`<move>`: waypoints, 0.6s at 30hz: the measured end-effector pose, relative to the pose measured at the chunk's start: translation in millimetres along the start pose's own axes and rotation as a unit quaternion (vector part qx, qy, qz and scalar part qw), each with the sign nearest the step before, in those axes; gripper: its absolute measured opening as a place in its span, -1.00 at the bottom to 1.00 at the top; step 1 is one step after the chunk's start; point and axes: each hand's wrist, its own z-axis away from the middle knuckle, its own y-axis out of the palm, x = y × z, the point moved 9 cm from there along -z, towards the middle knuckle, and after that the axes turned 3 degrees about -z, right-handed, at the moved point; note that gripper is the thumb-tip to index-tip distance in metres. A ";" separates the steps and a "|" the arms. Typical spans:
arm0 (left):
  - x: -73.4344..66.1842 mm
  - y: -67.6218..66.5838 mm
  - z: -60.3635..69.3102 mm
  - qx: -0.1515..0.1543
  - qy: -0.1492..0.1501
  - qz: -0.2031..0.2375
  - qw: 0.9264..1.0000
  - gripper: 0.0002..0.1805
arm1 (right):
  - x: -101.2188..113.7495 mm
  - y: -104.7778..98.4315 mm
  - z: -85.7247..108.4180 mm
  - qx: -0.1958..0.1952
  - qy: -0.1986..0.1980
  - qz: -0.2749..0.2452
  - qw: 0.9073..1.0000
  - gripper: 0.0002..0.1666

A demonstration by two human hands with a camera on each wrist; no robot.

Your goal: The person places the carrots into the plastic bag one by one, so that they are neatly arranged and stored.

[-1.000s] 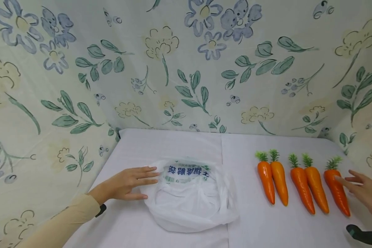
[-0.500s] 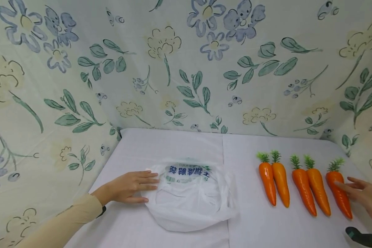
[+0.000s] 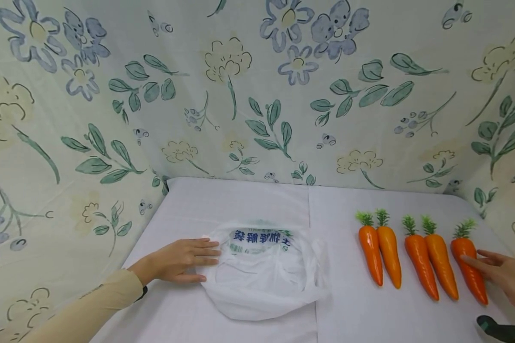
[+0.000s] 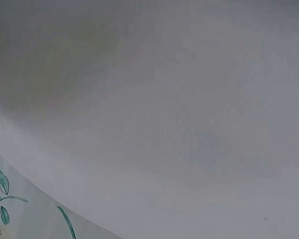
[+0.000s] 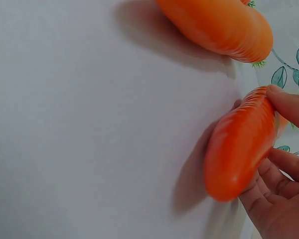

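Observation:
A white plastic bag (image 3: 262, 281) with blue and green print lies on the table, its rim spread into a rough ring. My left hand (image 3: 182, 259) rests on the bag's left edge, fingers straight and spread. At the far right, my right hand (image 3: 504, 276) pinches the rightmost orange carrot (image 3: 468, 269) with its leafy green top. In the right wrist view, the thumb (image 5: 289, 107) presses one side of that carrot (image 5: 239, 149) and the fingers lie along the other. The carrot appears to be on the table. The left wrist view shows only blurred white cloth.
Left of the held carrot lie two pairs of carrots, one pair (image 3: 431, 267) nearer my right hand and another (image 3: 379, 255) nearer the bag. White cloth covers the table (image 3: 343, 314). Floral curtains (image 3: 257, 95) stand behind and at both sides.
My right hand has moved slightly left and closed on the rightmost carrot, its thumb and fingers now against it. My left hand has stayed on the bag's edge.

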 end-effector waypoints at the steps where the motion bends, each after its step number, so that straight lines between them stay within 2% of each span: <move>1: -0.2 0.5 0.0 0.002 0.000 0.000 1.000 -0.47 | 0.1 0.1 0.7 -0.001 0.001 0.001 1.000 0.23; 18: -1.3 8.4 4.5 0.014 0.001 -0.002 1.000 -0.46 | -7.1 4.9 3.8 0.016 0.002 0.021 1.000 0.30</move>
